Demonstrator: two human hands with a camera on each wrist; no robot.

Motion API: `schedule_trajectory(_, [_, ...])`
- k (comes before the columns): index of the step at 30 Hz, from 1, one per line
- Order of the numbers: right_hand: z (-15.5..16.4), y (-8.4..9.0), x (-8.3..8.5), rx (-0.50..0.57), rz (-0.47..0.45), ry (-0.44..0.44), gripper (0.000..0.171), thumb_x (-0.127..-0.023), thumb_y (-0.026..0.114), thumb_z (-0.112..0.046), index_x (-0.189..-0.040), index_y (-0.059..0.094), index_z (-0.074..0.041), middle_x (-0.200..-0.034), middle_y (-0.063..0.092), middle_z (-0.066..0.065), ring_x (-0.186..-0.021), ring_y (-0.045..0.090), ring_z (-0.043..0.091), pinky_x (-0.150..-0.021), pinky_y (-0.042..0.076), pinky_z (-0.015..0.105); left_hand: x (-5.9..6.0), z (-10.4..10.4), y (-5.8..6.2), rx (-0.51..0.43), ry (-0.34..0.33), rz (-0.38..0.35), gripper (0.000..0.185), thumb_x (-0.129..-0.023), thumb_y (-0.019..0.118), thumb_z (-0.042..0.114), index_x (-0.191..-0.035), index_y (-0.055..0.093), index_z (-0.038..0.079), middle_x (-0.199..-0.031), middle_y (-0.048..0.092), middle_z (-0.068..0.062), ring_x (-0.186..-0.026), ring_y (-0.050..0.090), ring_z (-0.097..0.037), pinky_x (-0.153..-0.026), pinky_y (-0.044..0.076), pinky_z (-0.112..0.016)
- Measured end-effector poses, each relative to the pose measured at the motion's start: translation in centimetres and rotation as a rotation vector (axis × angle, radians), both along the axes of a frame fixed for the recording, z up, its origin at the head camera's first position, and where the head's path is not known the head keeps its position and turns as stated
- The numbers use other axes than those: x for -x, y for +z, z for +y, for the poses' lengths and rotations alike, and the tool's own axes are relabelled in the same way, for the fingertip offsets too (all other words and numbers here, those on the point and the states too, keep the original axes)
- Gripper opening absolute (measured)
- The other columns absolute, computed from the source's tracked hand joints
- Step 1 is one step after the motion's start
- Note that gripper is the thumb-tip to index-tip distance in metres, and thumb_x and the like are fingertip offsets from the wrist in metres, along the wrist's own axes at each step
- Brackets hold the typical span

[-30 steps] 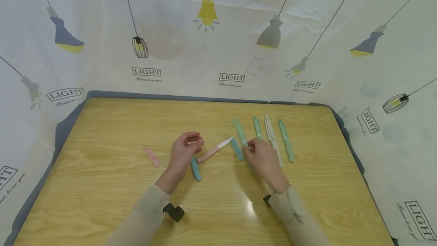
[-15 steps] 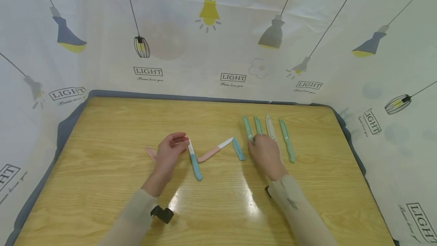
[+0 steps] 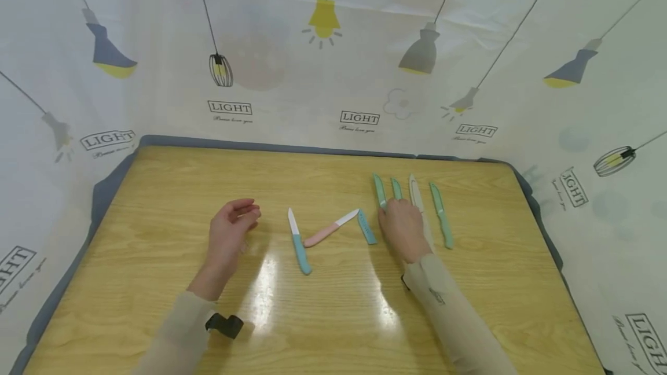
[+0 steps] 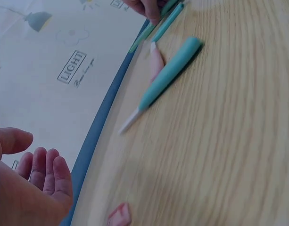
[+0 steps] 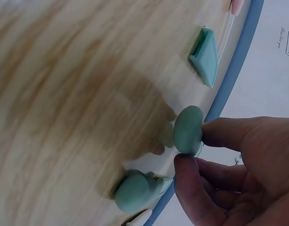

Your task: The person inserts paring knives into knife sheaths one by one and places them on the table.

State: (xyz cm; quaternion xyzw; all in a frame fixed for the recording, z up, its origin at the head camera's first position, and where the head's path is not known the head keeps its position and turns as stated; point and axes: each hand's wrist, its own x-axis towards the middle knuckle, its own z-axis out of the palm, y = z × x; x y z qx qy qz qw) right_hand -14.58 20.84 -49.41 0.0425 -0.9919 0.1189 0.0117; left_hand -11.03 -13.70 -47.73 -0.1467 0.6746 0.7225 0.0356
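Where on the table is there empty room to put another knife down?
The near edge of the table is bare, and so is the far-left corner. It is crowded at the right, where the right hand pinches a green knife beside three others.

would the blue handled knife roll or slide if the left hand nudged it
The blue-handled knife lies flat on the glossy wooden table, so it would probably slide or pivot rather than roll. It looks slim and plastic-handled, likely light and stiff. Its white blade is bare, so nudging the handle seems safer.
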Motion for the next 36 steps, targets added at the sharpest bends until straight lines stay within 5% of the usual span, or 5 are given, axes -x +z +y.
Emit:
schedule_trajectory(8, [-0.3,-0.2,0.4,-0.022,0.015,0.003,0.046,-0.098,0.066,-0.007,-0.056,0.047,-0.008,-0.058,0.052,0.009,-0.051,0.052,0.023,-0.044,0.048,0.035,-0.1,-3.0,-0.3,0.117,0.002,-0.005,0.043,-0.103,0.061,0.008,-0.142,0.05,-0.007,-0.134,0.058,-0.021,-0.109,0.064,-0.016,-0.093,0.057,-0.021])
schedule_trajectory(14, [-0.4,-0.3,0.4,-0.036,0.041,0.014,0.045,-0.098,0.065,-0.004,-0.056,0.049,-0.006,-0.056,0.051,0.009,-0.05,0.051,0.023,-0.042,0.047,0.034,-0.3,-4.8,-0.5,0.224,-0.059,-0.02,0.048,-0.104,0.061,0.015,-0.146,0.047,-0.005,-0.137,0.056,-0.02,-0.109,0.06,-0.012,-0.089,0.055,-0.018])
schedule_trajectory(22, [-0.4,-0.3,0.5,-0.068,0.039,0.033,0.046,-0.099,0.065,-0.008,-0.056,0.049,-0.007,-0.055,0.049,0.007,-0.048,0.049,0.02,-0.039,0.044,0.031,-0.2,-6.5,-0.9,0.503,-0.166,-0.033,0.054,-0.105,0.059,0.027,-0.147,0.046,-0.004,-0.138,0.056,-0.025,-0.129,0.054,-0.04,-0.099,0.052,-0.041])
schedule_trajectory(30, [-0.1,0.0,0.1,-0.041,0.007,0.003,0.051,-0.102,0.062,-0.016,-0.055,0.045,-0.01,-0.059,0.051,0.008,-0.051,0.05,0.022,-0.042,0.047,0.035,0.3,-7.0,-1.4,0.87,-0.321,-0.014,0.064,-0.105,0.057,0.041,-0.14,0.048,-0.012,-0.12,0.065,-0.028,-0.106,0.065,-0.041,-0.082,0.058,-0.052])
schedule_trajectory(36, [0.1,0.4,-0.6,-0.047,0.013,-0.017,0.05,-0.103,0.062,-0.023,-0.058,0.047,-0.008,-0.061,0.05,0.009,-0.052,0.051,0.023,-0.044,0.05,0.039,0.5,-6.0,-1.3,0.965,-0.43,-0.065,0.077,-0.1,0.063,0.047,-0.138,0.045,-0.018,-0.118,0.066,-0.033,-0.113,0.062,-0.049,-0.093,0.054,-0.062])
